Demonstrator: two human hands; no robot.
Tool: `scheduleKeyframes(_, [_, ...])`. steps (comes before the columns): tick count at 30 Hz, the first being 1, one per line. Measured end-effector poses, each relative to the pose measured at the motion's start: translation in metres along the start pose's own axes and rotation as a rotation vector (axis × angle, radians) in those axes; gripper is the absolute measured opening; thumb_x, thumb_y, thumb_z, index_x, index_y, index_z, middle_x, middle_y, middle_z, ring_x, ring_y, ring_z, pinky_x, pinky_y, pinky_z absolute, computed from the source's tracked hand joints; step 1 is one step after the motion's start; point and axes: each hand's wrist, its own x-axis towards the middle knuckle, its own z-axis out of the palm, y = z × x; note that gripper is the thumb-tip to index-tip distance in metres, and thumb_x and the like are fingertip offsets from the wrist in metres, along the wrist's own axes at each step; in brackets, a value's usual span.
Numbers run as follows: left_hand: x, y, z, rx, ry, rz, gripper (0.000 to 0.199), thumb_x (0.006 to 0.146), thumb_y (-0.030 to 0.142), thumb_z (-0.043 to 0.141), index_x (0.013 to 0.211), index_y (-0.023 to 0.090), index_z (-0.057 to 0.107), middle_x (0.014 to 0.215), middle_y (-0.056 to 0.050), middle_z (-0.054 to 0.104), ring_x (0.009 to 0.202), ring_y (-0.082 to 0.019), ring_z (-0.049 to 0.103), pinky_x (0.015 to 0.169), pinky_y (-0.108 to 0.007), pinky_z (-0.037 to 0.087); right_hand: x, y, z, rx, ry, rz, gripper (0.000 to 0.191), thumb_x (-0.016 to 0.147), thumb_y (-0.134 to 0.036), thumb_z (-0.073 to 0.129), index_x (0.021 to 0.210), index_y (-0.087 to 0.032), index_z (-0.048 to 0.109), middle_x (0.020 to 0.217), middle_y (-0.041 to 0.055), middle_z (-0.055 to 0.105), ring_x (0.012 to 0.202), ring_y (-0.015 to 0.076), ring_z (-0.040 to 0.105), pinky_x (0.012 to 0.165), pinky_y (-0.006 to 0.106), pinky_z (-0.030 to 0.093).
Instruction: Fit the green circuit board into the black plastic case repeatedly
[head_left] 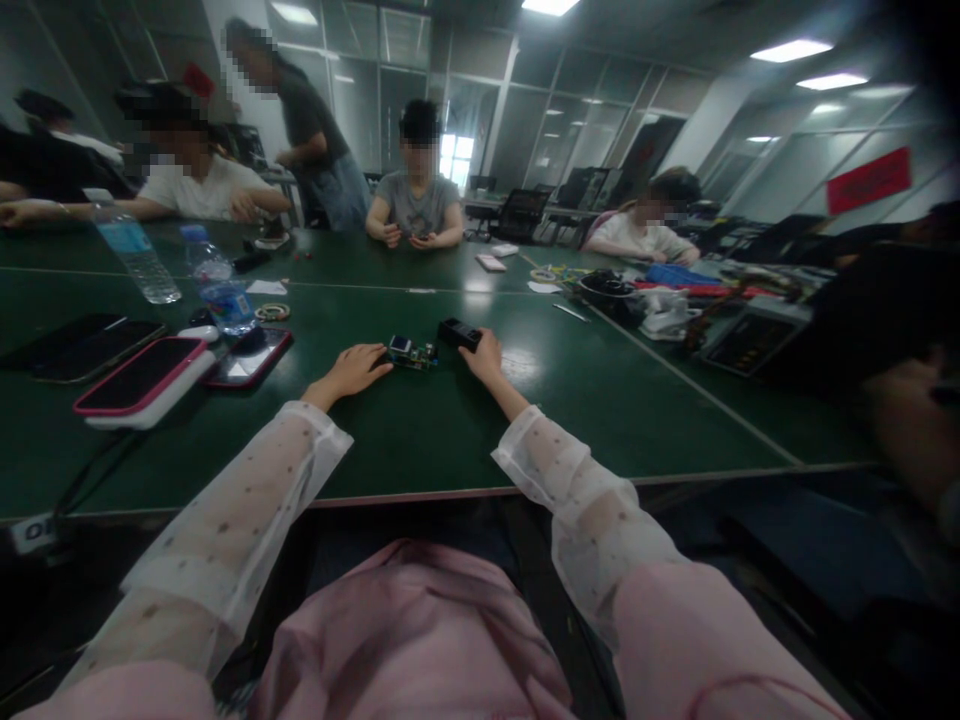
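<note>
Circuit board: lies on the green table (435, 450) between your hands, a small bare circuit board (415, 353) with a dark bluish screen framed in white at its left, and tiny mixed-coloured parts at its right.
Black block: the black block (457, 333), oblong and matt, sits just right of the board.
Left hand: your left hand (354, 372) lies palm down, fingers extended, at the board's left edge; contact unclear.
Right hand: your right hand (486, 356) grips the block's right end.
</note>
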Motion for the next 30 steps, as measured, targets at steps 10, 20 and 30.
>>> scheduleKeyframes(10, [-0.003, 0.004, -0.004, -0.004, -0.003, -0.001, 0.067, 0.104, 0.061, 0.029, 0.155, 0.021, 0.045, 0.163, -0.012, 0.043, 0.151, -0.033, 0.037, 0.122, -0.055, 0.030, 0.003, 0.007, 0.010, 0.071, 0.074, -0.069, 0.066, 0.079, -0.027, 0.073, 0.137, -0.015, 0.045, 0.137, 0.0224, 0.057, 0.129, 0.0419, 0.052, 0.107, 0.065, 0.044])
scheduleKeyframes(20, [0.001, -0.001, 0.002, 0.008, 0.014, 0.019, 0.066, 0.104, 0.061, 0.030, 0.153, 0.020, 0.048, 0.161, -0.013, 0.045, 0.149, -0.032, 0.039, 0.122, -0.053, 0.031, 0.003, 0.007, 0.010, 0.048, 0.060, -0.073, 0.064, 0.081, -0.029, 0.072, 0.137, -0.015, 0.045, 0.137, 0.0230, 0.056, 0.129, 0.0410, 0.052, 0.108, 0.064, 0.044])
scheduleKeyframes(30, [0.000, -0.002, 0.004, -0.011, 0.013, 0.001, 0.066, 0.104, 0.063, 0.030, 0.155, 0.023, 0.046, 0.163, -0.012, 0.043, 0.151, -0.032, 0.038, 0.122, -0.055, 0.029, -0.001, 0.005, 0.010, 0.034, 0.098, -0.062, 0.058, 0.083, -0.028, 0.069, 0.135, -0.014, 0.046, 0.133, 0.0230, 0.058, 0.128, 0.0412, 0.053, 0.106, 0.062, 0.045])
